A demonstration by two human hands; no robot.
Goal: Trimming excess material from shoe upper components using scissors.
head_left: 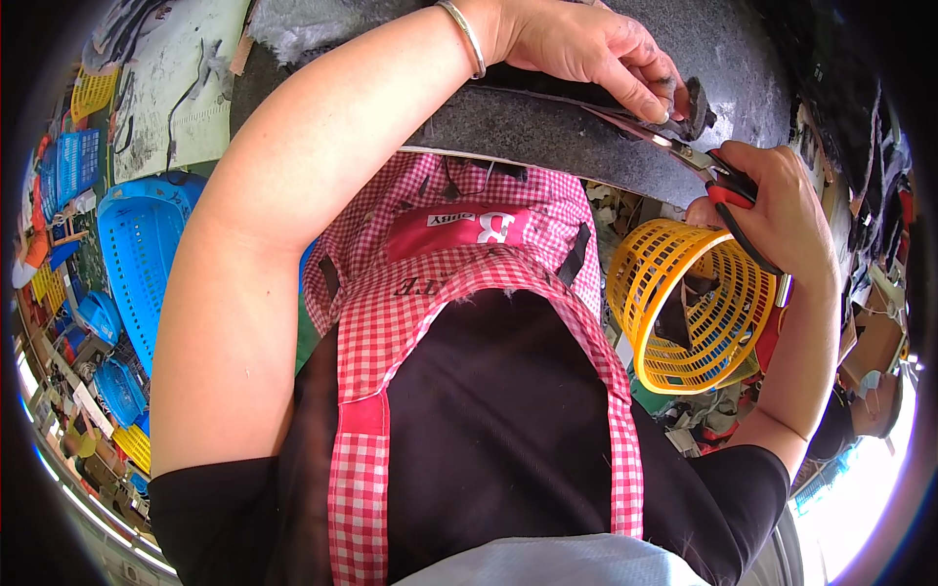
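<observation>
At the top right, my right hand [787, 205] grips a pair of scissors [684, 151] with red and black handles. Their metal blades point left and up, just below the fingers of my left hand [625, 63]. Those fingers are pinched at a small dark piece of material [698, 109], which looks like cloth or leather. A long dark strip [547, 88] lies on the tabletop under my left wrist. Whether the blades touch the material is hard to make out.
The grey speckled worktable [469, 125] curves ahead of me. Below its edge at the right, a yellow perforated basket [645, 293] contains dark scraps. A large blue basket [147, 254] stands at the left, near a pale board [200, 117]. Fluffy grey material [313, 27] lies at the far left.
</observation>
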